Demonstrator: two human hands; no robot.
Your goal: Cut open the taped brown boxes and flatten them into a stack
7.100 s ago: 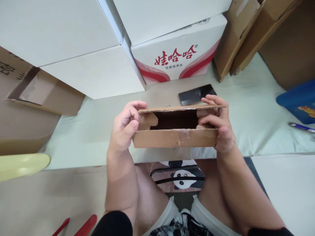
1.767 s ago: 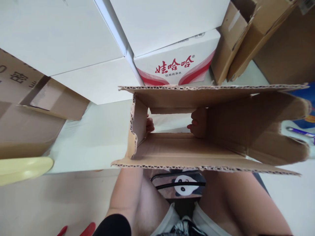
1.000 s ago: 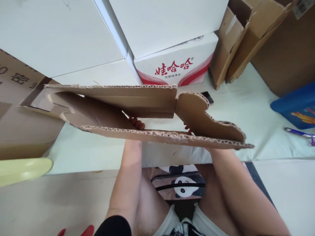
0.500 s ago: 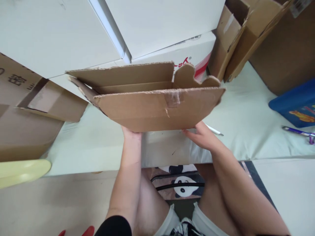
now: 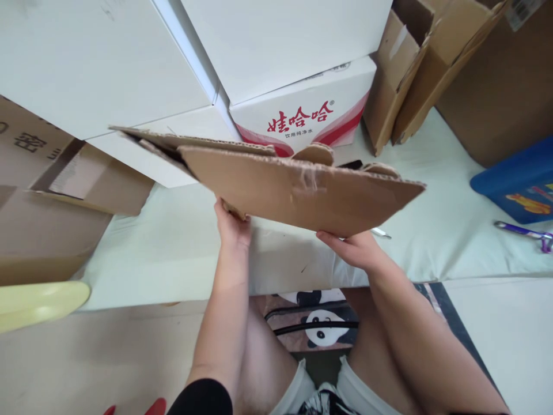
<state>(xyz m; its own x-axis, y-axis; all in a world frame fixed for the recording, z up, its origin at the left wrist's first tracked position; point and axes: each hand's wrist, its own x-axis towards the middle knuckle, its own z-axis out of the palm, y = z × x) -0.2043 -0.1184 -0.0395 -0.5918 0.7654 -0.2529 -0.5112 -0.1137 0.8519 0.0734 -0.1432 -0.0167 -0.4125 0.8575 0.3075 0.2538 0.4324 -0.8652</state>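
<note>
I hold a brown corrugated cardboard box (image 5: 298, 190) in the air over the pale green mat (image 5: 173, 248). The box is nearly flattened, its flaps sticking out to the left and right, with a scrap of clear tape on its near face. My left hand (image 5: 233, 227) grips its lower left edge from beneath, fingers hidden behind the cardboard. My right hand (image 5: 354, 248) supports the lower right edge, fingers under the panel.
White cartons, one with red lettering (image 5: 302, 115), stand stacked behind. Brown boxes stand at the left (image 5: 47, 196) and at the back right (image 5: 415, 63). A blue object (image 5: 518, 184) and a purple pen (image 5: 522, 230) lie at the right, a phone (image 5: 349, 165) behind the box, a panda bag (image 5: 315, 317) between my legs.
The box, held open as a tube earlier, has been turned and pressed nearly flat. Its near face has tipped down towards level, and both hands have kept their hold underneath.
</note>
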